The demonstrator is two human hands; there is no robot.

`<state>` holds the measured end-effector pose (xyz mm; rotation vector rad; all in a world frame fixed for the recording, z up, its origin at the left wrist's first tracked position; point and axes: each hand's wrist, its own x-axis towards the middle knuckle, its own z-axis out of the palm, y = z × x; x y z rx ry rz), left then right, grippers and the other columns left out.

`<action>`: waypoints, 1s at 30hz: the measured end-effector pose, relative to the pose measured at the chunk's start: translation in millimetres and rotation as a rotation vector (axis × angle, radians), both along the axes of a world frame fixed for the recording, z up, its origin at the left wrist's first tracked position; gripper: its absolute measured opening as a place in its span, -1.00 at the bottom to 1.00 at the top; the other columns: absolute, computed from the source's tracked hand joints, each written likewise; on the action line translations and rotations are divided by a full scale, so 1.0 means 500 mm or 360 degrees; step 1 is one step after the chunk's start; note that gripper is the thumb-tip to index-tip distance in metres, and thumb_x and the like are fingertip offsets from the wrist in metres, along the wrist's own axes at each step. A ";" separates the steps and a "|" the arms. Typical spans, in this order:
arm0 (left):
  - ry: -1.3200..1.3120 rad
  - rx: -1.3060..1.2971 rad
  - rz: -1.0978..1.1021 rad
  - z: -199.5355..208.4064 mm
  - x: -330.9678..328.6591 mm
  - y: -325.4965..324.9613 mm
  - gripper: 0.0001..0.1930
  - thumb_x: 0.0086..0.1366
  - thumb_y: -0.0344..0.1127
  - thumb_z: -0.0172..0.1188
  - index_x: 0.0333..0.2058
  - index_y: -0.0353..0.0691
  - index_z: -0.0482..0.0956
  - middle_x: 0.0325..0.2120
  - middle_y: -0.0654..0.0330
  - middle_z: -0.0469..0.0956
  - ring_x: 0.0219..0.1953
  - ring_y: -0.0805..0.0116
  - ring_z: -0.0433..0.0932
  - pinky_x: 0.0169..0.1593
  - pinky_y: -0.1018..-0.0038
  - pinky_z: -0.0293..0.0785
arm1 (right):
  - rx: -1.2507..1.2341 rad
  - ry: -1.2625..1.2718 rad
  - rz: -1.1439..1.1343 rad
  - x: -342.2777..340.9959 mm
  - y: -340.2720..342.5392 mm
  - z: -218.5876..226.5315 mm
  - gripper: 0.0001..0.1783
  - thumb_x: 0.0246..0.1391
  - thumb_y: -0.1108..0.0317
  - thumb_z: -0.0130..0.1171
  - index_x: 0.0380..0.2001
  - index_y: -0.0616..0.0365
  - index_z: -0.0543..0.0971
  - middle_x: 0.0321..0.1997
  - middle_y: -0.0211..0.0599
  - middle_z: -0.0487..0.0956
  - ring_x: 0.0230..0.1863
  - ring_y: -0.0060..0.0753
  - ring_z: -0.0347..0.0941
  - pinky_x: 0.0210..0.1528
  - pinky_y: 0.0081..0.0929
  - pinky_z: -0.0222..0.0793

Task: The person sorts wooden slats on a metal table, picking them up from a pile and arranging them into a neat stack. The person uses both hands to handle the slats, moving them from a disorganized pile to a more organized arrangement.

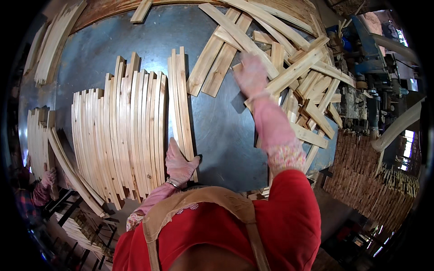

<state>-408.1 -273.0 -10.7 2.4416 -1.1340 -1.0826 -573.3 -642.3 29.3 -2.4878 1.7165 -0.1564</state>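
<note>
My left hand [178, 163], in a pale glove, rests on the near part of a narrow group of long wooden strips [180, 99]. Its fingers are stretched out and its thumb is spread toward the group's right edge. To its left, a wide row of similar strips [120, 135] lies side by side, with uneven ends. Farther right, my gloved right hand [251, 76] reaches over a jumbled pile of boards [296, 67]. Motion smears its fingers, so I cannot tell whether they grip a board. Two boards [214, 58] lie slanted to its left.
The blue-grey metal table [226, 144] carries all this wood. More strips lie at the left [38, 135] and far left [54, 45]. Blue machinery [361, 58] stands at the right, above stacked wood [366, 180]. Another person's gloved hand [48, 176] shows at the left edge.
</note>
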 end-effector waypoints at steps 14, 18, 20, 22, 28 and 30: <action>-0.0086 -0.0323 -0.0096 -0.031 0.001 0.018 0.39 0.00 0.18 0.63 0.55 -0.47 -0.06 0.37 -0.26 0.31 0.33 -0.24 0.37 0.41 0.00 0.35 | 0.1069 -0.1609 -0.0503 -0.153 0.219 -0.046 -0.44 0.39 0.03 0.36 0.13 0.35 0.63 0.05 -0.30 0.71 0.00 -0.38 0.61 0.15 -0.31 0.56; 0.0027 -0.0320 -0.0135 -0.023 0.013 0.013 0.50 -0.05 0.34 0.64 0.57 -0.45 -0.10 0.44 -0.26 0.25 0.44 -0.24 0.30 0.47 0.06 0.30 | 0.0969 -0.1131 0.0148 -0.129 0.476 -0.140 -0.53 0.38 0.10 0.34 0.21 0.15 0.62 0.02 -0.28 0.71 0.05 -0.28 0.63 0.15 -0.27 0.61; -0.0030 -0.0295 -0.0047 -0.018 -0.003 0.012 0.50 -0.04 0.32 0.64 0.58 -0.44 -0.12 0.45 -0.26 0.24 0.45 -0.24 0.29 0.47 0.07 0.30 | 0.0546 -0.0612 0.0667 -0.097 0.567 -0.156 -0.49 0.31 0.12 0.35 0.24 0.08 0.60 0.09 -0.15 0.69 0.08 -0.13 0.65 0.18 -0.16 0.59; -0.0060 -0.0237 -0.0016 -0.011 -0.006 0.004 0.47 -0.02 0.29 0.63 0.58 -0.43 -0.12 0.46 -0.26 0.23 0.46 -0.23 0.29 0.47 0.07 0.31 | -0.0001 -0.0372 0.0932 -0.089 0.562 -0.177 -0.38 0.23 0.08 0.35 0.30 0.07 0.56 0.23 0.01 0.62 0.17 0.04 0.62 0.29 0.00 0.51; -0.0140 -0.0070 -0.0044 0.019 -0.001 -0.012 0.38 0.04 0.22 0.60 0.58 -0.37 -0.09 0.43 -0.26 0.28 0.43 -0.21 0.33 0.44 0.06 0.37 | -0.0178 0.0152 -0.0205 -0.110 0.238 -0.077 0.07 0.04 -0.10 0.43 0.55 0.06 0.29 0.55 0.06 0.38 0.54 0.19 0.26 0.57 0.17 0.09; -0.0150 -0.0075 -0.0071 0.030 -0.005 -0.019 0.38 0.04 0.23 0.57 0.58 -0.37 -0.10 0.44 -0.23 0.27 0.42 -0.19 0.35 0.44 0.06 0.37 | -0.0042 0.0163 -0.0230 -0.122 0.199 -0.102 0.06 0.06 -0.05 0.40 0.57 0.03 0.24 0.54 0.03 0.39 0.50 0.18 0.30 0.54 0.12 0.17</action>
